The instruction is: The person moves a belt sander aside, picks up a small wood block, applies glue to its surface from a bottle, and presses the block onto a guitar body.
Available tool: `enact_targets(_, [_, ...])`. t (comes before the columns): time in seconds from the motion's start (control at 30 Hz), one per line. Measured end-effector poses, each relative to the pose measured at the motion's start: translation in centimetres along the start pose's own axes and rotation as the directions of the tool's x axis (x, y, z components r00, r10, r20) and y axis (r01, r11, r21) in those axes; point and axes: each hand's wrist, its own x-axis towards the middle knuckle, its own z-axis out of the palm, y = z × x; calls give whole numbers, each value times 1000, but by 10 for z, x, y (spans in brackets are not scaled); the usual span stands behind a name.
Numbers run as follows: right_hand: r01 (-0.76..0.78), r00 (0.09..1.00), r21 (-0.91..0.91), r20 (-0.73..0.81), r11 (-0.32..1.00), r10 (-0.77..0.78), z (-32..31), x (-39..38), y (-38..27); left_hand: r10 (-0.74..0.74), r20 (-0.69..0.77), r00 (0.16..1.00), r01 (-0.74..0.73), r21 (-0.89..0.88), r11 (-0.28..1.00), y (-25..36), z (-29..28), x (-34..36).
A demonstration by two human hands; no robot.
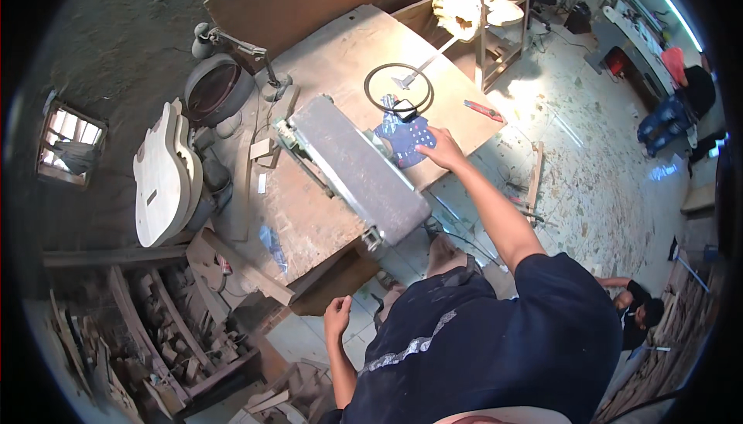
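My right hand (443, 150) reaches over the table and closes its fingers on the right side of a dark blue patterned cloth (404, 144). A small dark object with a pale face (404, 109) lies at the cloth's far end, partly inside a black ring (368, 92). Left of the cloth, a belt sander (352, 164) with a long grey belt lies slantwise across the wooden table (302, 215). My left hand (337, 317) hangs in front of the table, fingers curled in, with no object seen in it.
At the table's right corner lies a red tool (483, 109). A desk lamp (267, 75) stands behind the sander. Pale guitar-shaped bodies (161, 184) lean at left, above wood offcuts (166, 331). Two other people (681, 99) are at the right, one low down. Debris litters the floor.
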Motion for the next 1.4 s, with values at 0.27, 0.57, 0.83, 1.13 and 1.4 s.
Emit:
enact_targets(0.27, [24, 989, -416, 146, 909, 40, 24, 127, -20, -213, 2, 977, 209, -206, 956, 65, 67, -33])
enact_targets(0.57, [150, 960, -383, 278, 912, -41, 43, 161, 1, -434, 18, 901, 410, -365, 836, 61, 115, -75])
enact_targets(0.83, [292, 955, -212, 110, 933, -274, 18, 164, -34, -560, 159, 813, 548, -533, 645, 13, 143, -89])
enact_targets(1.13, [480, 877, -169, 80, 861, -473, 14, 220, -113, -641, 127, 757, 605, -507, 614, -8, 137, -79])
enact_targets(1.4, [575, 813, -167, 13, 801, -582, 50, 376, -249, -755, -53, 654, 507, -711, 488, 47, 182, -122])
